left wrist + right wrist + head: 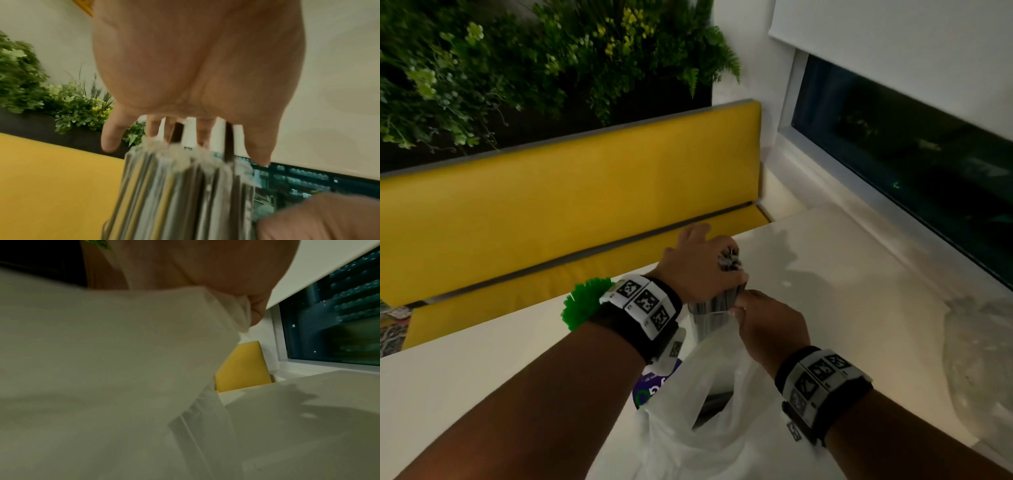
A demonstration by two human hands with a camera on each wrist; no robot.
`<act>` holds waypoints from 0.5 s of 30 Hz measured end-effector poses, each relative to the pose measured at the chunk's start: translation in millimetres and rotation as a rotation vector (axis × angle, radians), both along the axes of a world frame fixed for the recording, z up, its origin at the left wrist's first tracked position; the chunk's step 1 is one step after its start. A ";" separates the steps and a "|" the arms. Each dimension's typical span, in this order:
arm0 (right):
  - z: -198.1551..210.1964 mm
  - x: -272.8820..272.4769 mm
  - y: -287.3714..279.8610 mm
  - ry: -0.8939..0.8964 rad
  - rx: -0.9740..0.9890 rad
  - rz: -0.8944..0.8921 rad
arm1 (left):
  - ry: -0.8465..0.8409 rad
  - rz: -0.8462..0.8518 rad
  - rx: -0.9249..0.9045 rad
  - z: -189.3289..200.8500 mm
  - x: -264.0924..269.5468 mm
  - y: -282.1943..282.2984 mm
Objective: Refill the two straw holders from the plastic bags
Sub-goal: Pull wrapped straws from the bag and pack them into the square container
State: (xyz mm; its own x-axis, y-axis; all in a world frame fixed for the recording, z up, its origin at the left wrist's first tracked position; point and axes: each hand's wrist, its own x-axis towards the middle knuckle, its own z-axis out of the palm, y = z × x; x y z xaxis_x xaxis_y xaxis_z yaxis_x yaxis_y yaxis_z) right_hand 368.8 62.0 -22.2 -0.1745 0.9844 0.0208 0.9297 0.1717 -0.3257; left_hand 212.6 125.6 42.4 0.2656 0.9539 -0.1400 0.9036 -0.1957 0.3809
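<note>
While the left hand [697, 265] wraps the top of the wrapped straw bundle [717, 305] in the head view, the right hand [767, 325] pinches the white plastic bag [709, 394] at its mouth, right against the bundle's lower part. The bundle stands roughly upright over the tabletop [859, 291], its lower end sunk in the bag. Green straws [585, 303] fan out behind the left wrist; their holder is hidden. A second, clear bag [977, 356] lies well apart on the right.

Left wrist view: left grip is closed on the bundle [185, 194], fingers [111, 138] curled past the paper-wrapped tips, palm directly above. Blurred, so contact per finger is unclear.

Right wrist view: bag film [123, 369] fills the frame, its edge tucked under the right grip [236, 293]; fingers are mostly hidden, but it reads as a pinch on the bag, not on straws.

Risks, as I judge them: the bag could cling to and ride up with the bundle if the right pinch slips; a loose left grip could let inner straws slide out and scatter; the holder for this bundle isn't visible, so placement is unverified.
</note>
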 end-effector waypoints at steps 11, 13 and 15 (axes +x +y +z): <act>-3.1 1.5 1.0 0.014 -0.016 -0.024 | 0.405 -0.177 0.236 -29.9 12.1 -4.4; -2.8 3.2 -0.3 0.089 -0.049 -0.025 | 0.334 -0.126 0.176 -25.5 13.5 -10.4; -6.2 6.7 -7.9 0.125 -0.069 -0.049 | 0.197 -0.022 0.274 -11.1 12.2 -27.6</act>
